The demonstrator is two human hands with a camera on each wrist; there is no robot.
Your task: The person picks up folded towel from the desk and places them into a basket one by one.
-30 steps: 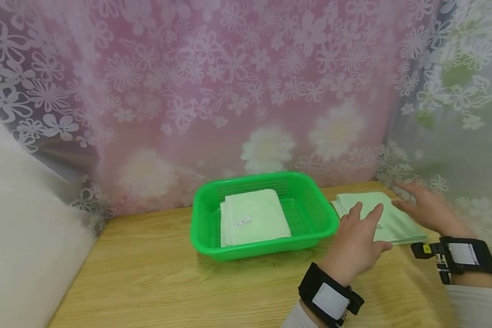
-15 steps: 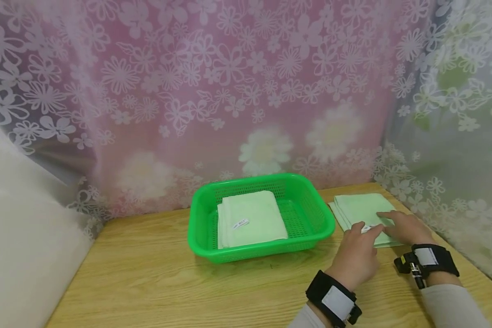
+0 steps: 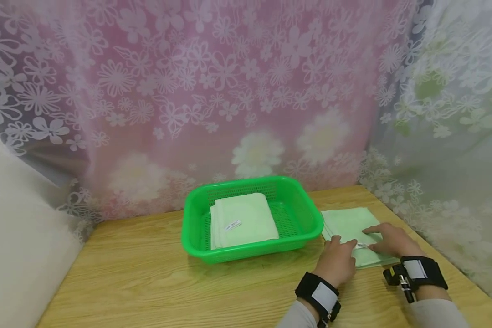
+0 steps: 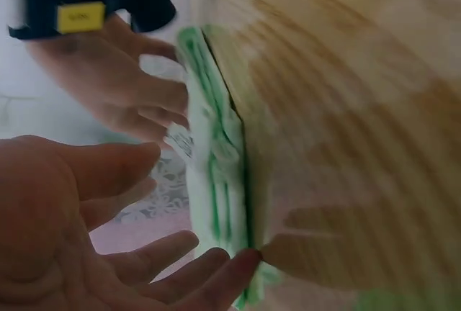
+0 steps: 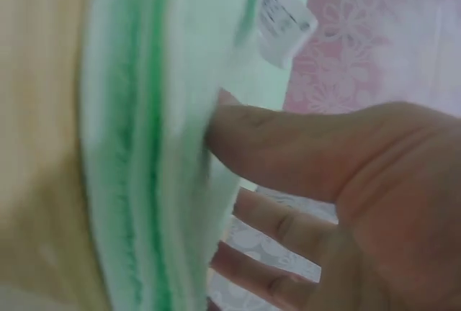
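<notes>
On the right of the table lies a folded pale green towel (image 3: pixel 344 221) with a small white tag. My right hand (image 3: pixel 395 241) rests on it from the right, fingers spread; in the right wrist view the thumb (image 5: pixel 274 145) presses on the upper layer. At the towel's near left side is my left hand (image 3: pixel 337 262), its fingers extended. The left wrist view shows those fingertips (image 4: pixel 245 260) touching the towel's layered edge. A green plastic basket (image 3: pixel 250 249) stands to the left, with another folded pale green towel (image 3: pixel 246 218) lying inside it.
The wooden table (image 3: pixel 147 287) extends to the left and in front of the basket. A pink floral curtain (image 3: pixel 209 100) hangs behind it, and a pale floral curtain (image 3: pixel 447 182) closes off the right side.
My right hand has come down and left onto the right-hand towel. That towel has slid toward the table's front, with my left hand now at its edge. The view has shifted slightly.
</notes>
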